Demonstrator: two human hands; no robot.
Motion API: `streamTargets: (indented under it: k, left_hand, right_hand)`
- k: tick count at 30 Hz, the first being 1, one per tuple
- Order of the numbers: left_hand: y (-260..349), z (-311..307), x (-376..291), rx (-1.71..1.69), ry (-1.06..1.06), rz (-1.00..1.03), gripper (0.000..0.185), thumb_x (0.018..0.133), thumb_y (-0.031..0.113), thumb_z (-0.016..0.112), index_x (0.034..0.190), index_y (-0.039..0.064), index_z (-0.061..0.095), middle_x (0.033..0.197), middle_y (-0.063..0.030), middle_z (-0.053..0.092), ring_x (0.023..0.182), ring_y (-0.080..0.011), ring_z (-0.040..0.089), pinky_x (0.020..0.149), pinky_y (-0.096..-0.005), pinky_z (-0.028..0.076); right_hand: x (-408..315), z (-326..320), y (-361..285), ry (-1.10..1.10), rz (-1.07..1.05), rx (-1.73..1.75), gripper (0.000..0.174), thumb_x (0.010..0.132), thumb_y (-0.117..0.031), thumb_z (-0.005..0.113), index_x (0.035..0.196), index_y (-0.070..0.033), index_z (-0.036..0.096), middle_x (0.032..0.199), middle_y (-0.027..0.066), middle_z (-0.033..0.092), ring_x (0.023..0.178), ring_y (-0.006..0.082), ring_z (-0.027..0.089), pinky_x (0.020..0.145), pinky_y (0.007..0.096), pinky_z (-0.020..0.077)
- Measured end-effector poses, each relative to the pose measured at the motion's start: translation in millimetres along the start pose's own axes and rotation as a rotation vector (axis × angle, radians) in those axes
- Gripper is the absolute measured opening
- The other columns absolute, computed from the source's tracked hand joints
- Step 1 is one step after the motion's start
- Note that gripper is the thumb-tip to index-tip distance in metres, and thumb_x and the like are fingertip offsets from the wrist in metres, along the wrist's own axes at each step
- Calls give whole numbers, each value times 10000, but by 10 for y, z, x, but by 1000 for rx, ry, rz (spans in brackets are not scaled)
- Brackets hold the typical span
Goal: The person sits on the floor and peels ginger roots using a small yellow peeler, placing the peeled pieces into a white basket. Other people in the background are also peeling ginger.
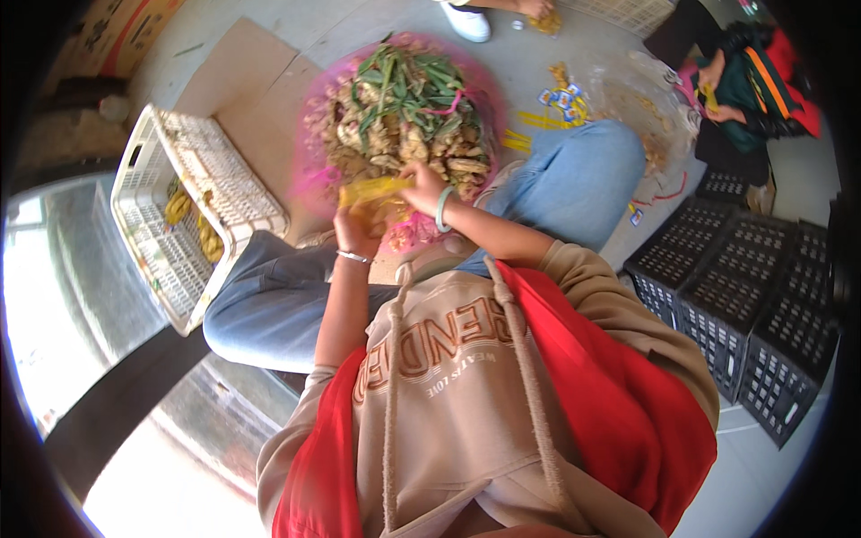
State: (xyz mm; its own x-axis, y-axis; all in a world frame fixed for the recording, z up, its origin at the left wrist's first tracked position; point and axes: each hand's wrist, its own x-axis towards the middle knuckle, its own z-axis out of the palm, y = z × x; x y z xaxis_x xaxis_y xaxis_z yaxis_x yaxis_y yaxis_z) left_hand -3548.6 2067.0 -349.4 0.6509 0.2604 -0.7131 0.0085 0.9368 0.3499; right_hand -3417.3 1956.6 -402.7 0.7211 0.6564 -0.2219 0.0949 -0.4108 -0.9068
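A yellow mesh bag point(375, 194) stretches between my two hands, with pale lumps showing through it low down. My left hand point(355, 232), below a silver bracelet, cups the bag's lower left side. On the other side, my right hand point(425, 190) grips the upper right end; a pale green bangle circles that wrist. Just beyond both hands lies a heap of ginger roots point(410, 144) on a spread pink mesh sack point(311, 144). Long green leaves point(410, 77) cover the heap's far side.
A white plastic crate point(245, 176) stands tilted at left, holding filled yellow mesh bags point(210, 242). Yellow nets with tags point(565, 101) lie right of the heap. Black crates point(726, 269) line the right side. Other people's hands point(723, 113) work nearby. Cardboard point(235, 74) covers floor.
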Motion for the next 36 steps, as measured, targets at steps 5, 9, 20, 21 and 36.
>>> streamTargets:
  k: [5, 9, 20, 21, 36]
  left_hand:
    - [-155, 48, -10, -127, -295, 38, 304, 943, 232, 520, 1124, -3, 588, 1192, -178, 638, 932, -215, 624, 965, -421, 452]
    - [-129, -150, 128, 114, -414, 102, 191, 928, 185, 576, 1002, 17, 631, 860, -52, 667, 826, -135, 640, 854, -329, 505]
    - [13, 45, -37, -72, -245, 267, 390, 1022, 275, 341, 927, -10, 590, 950, -153, 668, 938, -257, 618, 921, -370, 472]
    - [61, 139, -104, -19, -114, 161, 322, 985, 213, 369, 837, 1, 559, 1018, -169, 655, 947, -243, 611, 966, -319, 423]
    - [379, 618, -548, 461, 199, 980, 179, 960, 219, 584, 960, 41, 605, 978, -89, 619, 973, -205, 587, 875, -338, 493]
  right_hand:
    - [302, -200, 319, 62, 553, 299, 256, 871, -158, 534, 1048, 1, 630, 1004, 189, 684, 907, 347, 673, 788, 451, 542]
    - [354, -429, 144, -249, 968, 1179, 232, 978, -153, 440, 1063, -17, 606, 972, 133, 680, 859, 271, 679, 798, 406, 578]
    - [138, -239, -331, -199, 504, 705, 217, 961, -253, 525, 1016, -76, 637, 854, 39, 631, 615, 96, 545, 447, 233, 402]
    - [189, -265, -303, -164, 497, 782, 225, 959, -250, 521, 1017, -68, 638, 865, 46, 636, 655, 116, 583, 504, 263, 457]
    - [-576, 196, -756, -1332, 825, 883, 261, 991, -304, 525, 837, -100, 576, 702, -4, 544, 520, 43, 414, 475, 183, 385]
